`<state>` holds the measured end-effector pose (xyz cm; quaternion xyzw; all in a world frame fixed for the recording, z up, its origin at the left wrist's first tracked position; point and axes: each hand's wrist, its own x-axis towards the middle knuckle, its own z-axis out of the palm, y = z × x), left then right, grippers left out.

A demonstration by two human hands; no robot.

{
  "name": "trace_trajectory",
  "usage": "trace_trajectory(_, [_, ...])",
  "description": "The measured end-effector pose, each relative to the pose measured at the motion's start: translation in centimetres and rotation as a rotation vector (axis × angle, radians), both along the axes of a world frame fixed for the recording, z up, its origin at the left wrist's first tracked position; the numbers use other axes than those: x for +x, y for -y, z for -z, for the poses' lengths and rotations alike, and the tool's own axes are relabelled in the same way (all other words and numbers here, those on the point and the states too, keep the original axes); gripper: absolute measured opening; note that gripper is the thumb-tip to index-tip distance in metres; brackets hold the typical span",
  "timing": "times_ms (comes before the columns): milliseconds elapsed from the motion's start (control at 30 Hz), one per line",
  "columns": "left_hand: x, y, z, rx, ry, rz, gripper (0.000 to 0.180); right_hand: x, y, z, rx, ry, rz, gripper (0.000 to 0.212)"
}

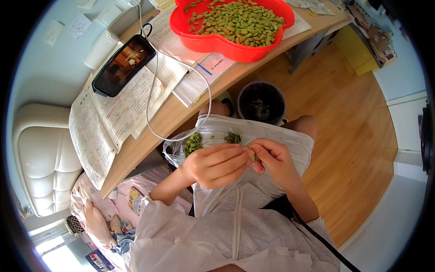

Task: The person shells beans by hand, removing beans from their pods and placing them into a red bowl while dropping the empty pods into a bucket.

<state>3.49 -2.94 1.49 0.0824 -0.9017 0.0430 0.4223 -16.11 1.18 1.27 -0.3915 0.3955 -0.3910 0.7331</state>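
Observation:
My left hand (219, 164) and my right hand (274, 162) meet above my lap, fingertips pinched together. Between them shows a bit of a small green bean pod (253, 158); the fingers cover most of it. Just beyond my left hand, a clear plastic bag (171, 151) lies on my lap with a clump of green pods (193, 144). A smaller green clump (233, 138) rests past my fingertips. On the desk, a red scalloped tray (247, 55) holds many loose green beans (244, 25).
The wooden desk (158, 124) carries open handwritten notebooks (113, 113) and a propped phone (124, 63) with a looping white cable (210, 97). A dark round bin (261, 102) stands on the floor beyond my knees. A bed (122, 204) is at left.

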Motion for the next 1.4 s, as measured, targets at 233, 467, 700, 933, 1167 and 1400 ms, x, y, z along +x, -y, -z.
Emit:
trace_trajectory(233, [-0.2, 0.0, 0.5, 0.145, -0.092, 0.002, 0.015, -0.2, 0.0, -0.1, -0.017, 0.026, 0.031, 0.019])
trace_trajectory(467, [-0.7, -0.9, -0.1, 0.363, -0.155, -0.157, 0.022, 0.3, 0.0, 0.1, -0.049, 0.012, 0.088, 0.016])
trace_trajectory(700, [-0.3, -1.1, -0.6, 0.454, -0.009, -0.195, 0.032, 0.4, 0.1, 0.3, -0.113, -0.066, 0.144, 0.023])
trace_trajectory(933, [0.1, -0.8, -0.4, 0.384, 0.048, -0.171, 0.031, 0.4, 0.5, -0.1, -0.039, -0.033, 0.128, 0.024])
trace_trajectory(1167, [-0.7, 0.3, -1.0, 0.625, -0.325, -0.145, 0.023, 0.3, 1.4, 2.4, -0.198, -0.214, 0.289, 0.017])
trace_trajectory(1400, [-3.4, 7.5, -5.6, 0.207, -0.494, -0.592, 0.016, -3.2, 5.8, 8.3, -0.546, -0.921, 0.415, 0.024])
